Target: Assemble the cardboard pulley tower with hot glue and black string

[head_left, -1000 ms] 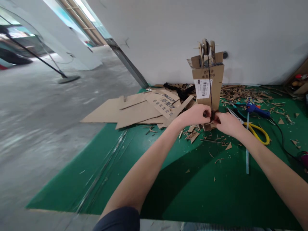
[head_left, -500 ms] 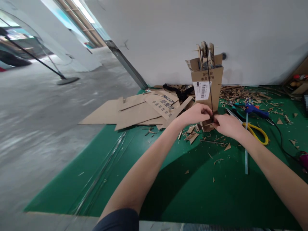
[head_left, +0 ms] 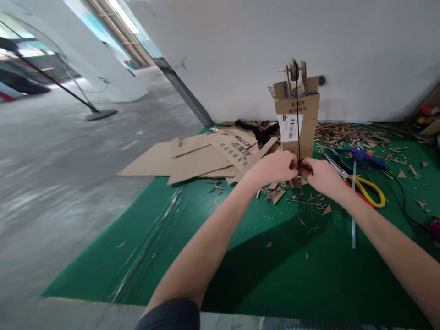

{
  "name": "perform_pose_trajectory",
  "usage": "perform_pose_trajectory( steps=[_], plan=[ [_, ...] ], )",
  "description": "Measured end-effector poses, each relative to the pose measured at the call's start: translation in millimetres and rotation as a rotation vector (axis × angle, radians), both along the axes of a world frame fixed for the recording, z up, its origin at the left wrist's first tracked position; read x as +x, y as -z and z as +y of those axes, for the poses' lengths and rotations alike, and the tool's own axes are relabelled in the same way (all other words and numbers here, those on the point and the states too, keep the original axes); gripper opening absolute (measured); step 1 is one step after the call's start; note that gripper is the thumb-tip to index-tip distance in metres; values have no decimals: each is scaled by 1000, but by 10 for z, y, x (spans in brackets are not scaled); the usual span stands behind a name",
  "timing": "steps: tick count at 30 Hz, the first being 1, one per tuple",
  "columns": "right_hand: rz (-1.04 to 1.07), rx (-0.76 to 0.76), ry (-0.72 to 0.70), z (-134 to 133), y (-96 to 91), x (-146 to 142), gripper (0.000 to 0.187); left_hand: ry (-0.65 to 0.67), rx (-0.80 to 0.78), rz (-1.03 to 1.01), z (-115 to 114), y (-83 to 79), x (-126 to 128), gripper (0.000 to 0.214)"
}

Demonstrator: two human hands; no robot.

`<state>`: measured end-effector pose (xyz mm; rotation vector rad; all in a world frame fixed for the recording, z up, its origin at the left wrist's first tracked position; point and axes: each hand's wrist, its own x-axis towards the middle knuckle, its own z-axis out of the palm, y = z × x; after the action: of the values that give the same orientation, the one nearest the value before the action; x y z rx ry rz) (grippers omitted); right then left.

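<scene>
A tall cardboard box tower [head_left: 311, 123] stands upright against the wall, with a white barcode label [head_left: 289, 128] on its front. On top, a small cardboard pulley wheel [head_left: 294, 69] sits between two uprights. A black cord [head_left: 298, 121] runs down from the wheel over the box front. Low on that front, my left hand [head_left: 280, 166] pinches at the cord's lower end. My right hand [head_left: 318, 175] meets it there from the right, fingertips also closed on the cord. What exactly lies between the fingertips is too small to make out fully.
Flat cardboard sheets [head_left: 199, 160] and a black cloth-like bundle [head_left: 263, 133] lie left of the box. Right are yellow-handled scissors [head_left: 373, 190], a blue glue gun [head_left: 369, 159] with a clear glue stick [head_left: 353, 229], and many cardboard scraps [head_left: 343, 133] on the green table [head_left: 165, 261].
Both hands have drawn closer together at the cord, and the right hand has moved slightly up and left. The cord now hangs straighter. The view has shifted slightly.
</scene>
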<state>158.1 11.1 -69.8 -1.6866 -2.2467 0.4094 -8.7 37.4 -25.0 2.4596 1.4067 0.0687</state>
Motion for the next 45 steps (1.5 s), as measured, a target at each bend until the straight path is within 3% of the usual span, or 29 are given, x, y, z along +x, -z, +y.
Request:
perform_pose_trajectory(
  steps=[6,14,18,21,25,30,37,45],
  plan=[
    [75,20,-17,41,60,-8,18,-23,-78,-81,70,11,6,14],
    [65,70,10,32,36,19,12,-138,-271,-510,215,155,13,15],
    [-3,82,19,35,27,31,14,-179,-367,-627,223,207,21,13],
    [-55,109,14,36,18,50,14,-179,-444,-667,180,162,38,8],
    [-102,131,-12,15,3,67,20,-62,-530,-610,84,14,27,9],
    [-89,129,-48,-10,-26,70,20,12,-376,-494,-7,-158,-60,13],
    [-115,141,-44,-22,-48,50,13,101,-41,-489,-111,-242,-56,15],
    [-130,114,-124,8,-32,121,13,98,-185,-637,-183,-397,-119,14]
  ],
)
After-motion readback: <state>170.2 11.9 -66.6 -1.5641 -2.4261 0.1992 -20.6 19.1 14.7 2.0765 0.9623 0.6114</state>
